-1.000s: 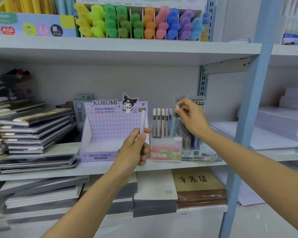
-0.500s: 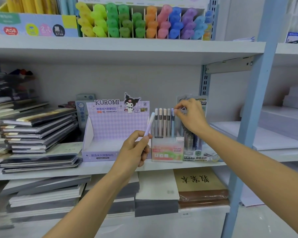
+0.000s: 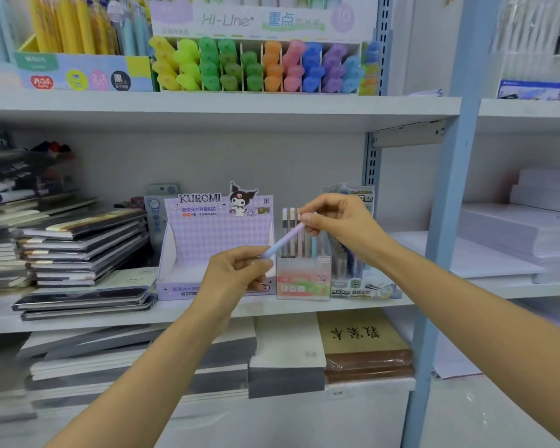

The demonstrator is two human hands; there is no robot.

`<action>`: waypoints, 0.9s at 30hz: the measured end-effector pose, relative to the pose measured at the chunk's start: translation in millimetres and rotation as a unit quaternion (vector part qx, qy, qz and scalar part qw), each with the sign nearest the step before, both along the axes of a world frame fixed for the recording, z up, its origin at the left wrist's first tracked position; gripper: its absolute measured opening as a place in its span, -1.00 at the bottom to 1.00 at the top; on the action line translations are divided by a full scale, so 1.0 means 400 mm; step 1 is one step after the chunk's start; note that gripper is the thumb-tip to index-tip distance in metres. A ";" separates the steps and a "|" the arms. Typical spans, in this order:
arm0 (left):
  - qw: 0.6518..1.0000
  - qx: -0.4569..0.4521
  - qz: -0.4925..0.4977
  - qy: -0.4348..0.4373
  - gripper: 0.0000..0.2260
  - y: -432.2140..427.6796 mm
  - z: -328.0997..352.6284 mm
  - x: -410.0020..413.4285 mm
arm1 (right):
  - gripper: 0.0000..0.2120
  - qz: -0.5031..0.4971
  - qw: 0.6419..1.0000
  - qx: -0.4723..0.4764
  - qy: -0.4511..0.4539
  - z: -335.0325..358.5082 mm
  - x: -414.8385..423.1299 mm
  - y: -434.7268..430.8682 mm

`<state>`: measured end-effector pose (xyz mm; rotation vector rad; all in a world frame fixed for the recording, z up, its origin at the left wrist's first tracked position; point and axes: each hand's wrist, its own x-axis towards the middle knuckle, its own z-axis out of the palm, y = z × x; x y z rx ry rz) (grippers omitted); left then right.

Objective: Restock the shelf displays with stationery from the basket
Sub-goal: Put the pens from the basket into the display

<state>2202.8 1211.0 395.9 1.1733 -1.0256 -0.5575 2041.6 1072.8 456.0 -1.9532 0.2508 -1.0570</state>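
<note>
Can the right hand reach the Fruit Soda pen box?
Probably yes: the right hand hovers just over the Fruit Soda pen box, nothing in between, though it pinches the lilac pen.

Stacked dark notebooks sit well left of the left grip, at the same level. Below the left grip: a grey pad stack, just beside it a tan book with brush characters. Right of the right grip, past the blue upright — white paper reams. Above and right of that grip, a grey metal bracket.
</note>
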 end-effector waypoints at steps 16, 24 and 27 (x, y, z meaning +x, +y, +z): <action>0.993 -0.106 -0.008 0.047 -0.85 0.029 0.020 -0.035 | -0.88 0.011 0.992 -0.052 0.111 -0.079 -0.025 0.080; 0.987 -0.102 0.010 -0.124 -0.74 0.018 0.026 -0.063 | -0.86 -0.029 0.993 -0.112 0.036 -0.036 0.035 0.098; 0.978 -0.092 0.058 -0.181 -0.70 0.008 0.009 -0.046 | -0.92 -0.031 0.996 -0.083 -0.005 -0.033 0.034 0.085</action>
